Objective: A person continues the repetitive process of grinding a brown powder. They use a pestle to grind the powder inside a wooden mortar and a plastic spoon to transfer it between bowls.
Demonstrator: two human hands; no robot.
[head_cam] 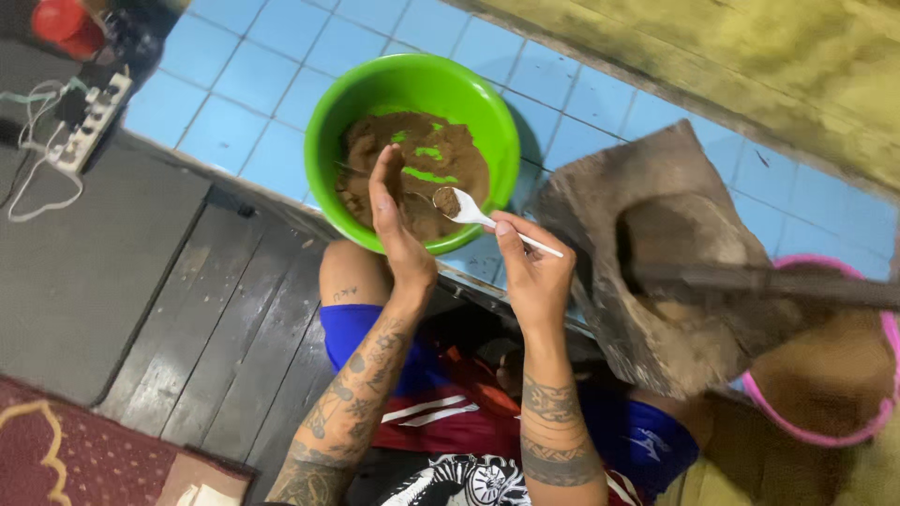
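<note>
A green plastic bowl (pixel 480 122) rests on the blue tiled floor and holds a brown mash. My right hand (pixel 534 272) grips a white plastic spoon (pixel 487 220) by its handle, with a lump of the brown mash in its bowl. My left hand (pixel 398 230) is held flat and open, fingers together, palm toward the spoon's tip, over the near side of the green bowl. The spoon's head sits right against my left palm.
A dark stone mortar (pixel 656 187) with a long pestle (pixel 778 286) lies at the right. Beside it is a pink-rimmed basin (pixel 877 426) of brown powder. A power strip with cables (pixel 84 122) sits at the far left on a dark mat. My knees are under my arms.
</note>
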